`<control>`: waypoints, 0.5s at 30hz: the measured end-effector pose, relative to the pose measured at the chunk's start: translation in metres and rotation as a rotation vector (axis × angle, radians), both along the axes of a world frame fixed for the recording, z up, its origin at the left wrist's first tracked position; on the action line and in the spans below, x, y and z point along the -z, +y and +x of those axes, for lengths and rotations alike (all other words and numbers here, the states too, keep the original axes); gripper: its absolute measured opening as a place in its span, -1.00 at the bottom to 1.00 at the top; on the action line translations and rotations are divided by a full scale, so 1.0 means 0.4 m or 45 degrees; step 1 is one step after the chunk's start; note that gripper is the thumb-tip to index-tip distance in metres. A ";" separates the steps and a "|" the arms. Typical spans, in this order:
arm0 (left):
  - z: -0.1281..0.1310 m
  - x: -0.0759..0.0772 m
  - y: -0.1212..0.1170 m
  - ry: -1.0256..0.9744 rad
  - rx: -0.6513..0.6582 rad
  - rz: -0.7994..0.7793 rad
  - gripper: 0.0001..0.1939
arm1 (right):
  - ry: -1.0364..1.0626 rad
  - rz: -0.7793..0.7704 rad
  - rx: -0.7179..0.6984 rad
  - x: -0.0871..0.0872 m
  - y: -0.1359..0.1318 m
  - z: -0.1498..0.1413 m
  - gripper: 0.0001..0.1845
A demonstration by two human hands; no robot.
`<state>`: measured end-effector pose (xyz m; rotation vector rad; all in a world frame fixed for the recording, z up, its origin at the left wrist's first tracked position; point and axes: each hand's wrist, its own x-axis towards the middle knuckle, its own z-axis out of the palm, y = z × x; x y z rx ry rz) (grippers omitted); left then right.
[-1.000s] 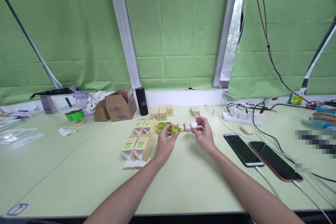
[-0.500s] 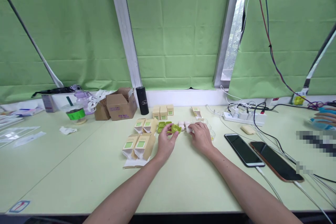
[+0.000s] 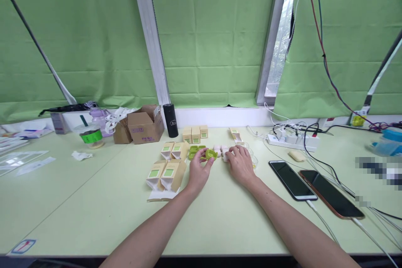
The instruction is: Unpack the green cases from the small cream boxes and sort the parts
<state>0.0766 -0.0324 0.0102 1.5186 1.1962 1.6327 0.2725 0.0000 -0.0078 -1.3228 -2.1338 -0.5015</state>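
Note:
My left hand (image 3: 199,169) grips a small green plastic case (image 3: 211,153) with its lid raised. Just behind it, several more green cases (image 3: 194,149) sit close together. The fingers of my right hand (image 3: 240,163) are closed on a small whitish piece (image 3: 225,157), mostly covered by the fingertips. Between the hands lie a few pale pink pieces (image 3: 217,148). Clear round plastic cups (image 3: 254,161) show partly behind my right hand. To the left of my left hand stand open beige cartons (image 3: 173,172) with green labels and white inner flaps.
Small closed boxes (image 3: 195,134) and a black bottle (image 3: 170,120) stand at the back beside a cardboard box (image 3: 145,124). On the right lie two phones (image 3: 292,179) with cables, a beige case (image 3: 297,156) and a power strip (image 3: 293,140). A drink cup (image 3: 91,136) stands at left.
Both my hands stay almost where they were, with only a slight shift of the right fingers. Another person's hand at the far right has left view, uncovering a blue-lidded container.

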 end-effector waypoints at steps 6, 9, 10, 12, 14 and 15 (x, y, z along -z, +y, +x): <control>0.000 -0.001 -0.002 -0.013 0.010 -0.014 -0.55 | 0.033 -0.011 0.012 0.004 0.003 0.003 -0.62; 0.000 -0.005 -0.005 -0.036 0.038 -0.013 -0.55 | 0.072 -0.003 0.006 0.000 0.000 0.006 -0.57; 0.000 -0.006 -0.006 -0.048 0.050 -0.011 -0.55 | 0.093 0.003 -0.003 -0.004 -0.002 0.007 -0.56; -0.001 -0.009 -0.007 -0.071 0.079 -0.004 -0.55 | 0.150 0.023 -0.030 -0.012 -0.007 0.008 -0.59; -0.001 -0.012 -0.010 -0.088 0.116 0.001 -0.55 | 0.242 0.059 -0.080 -0.021 -0.014 0.006 -0.65; 0.000 -0.013 -0.012 -0.094 0.138 0.003 -0.54 | 0.300 0.081 -0.120 -0.026 -0.018 0.004 -0.69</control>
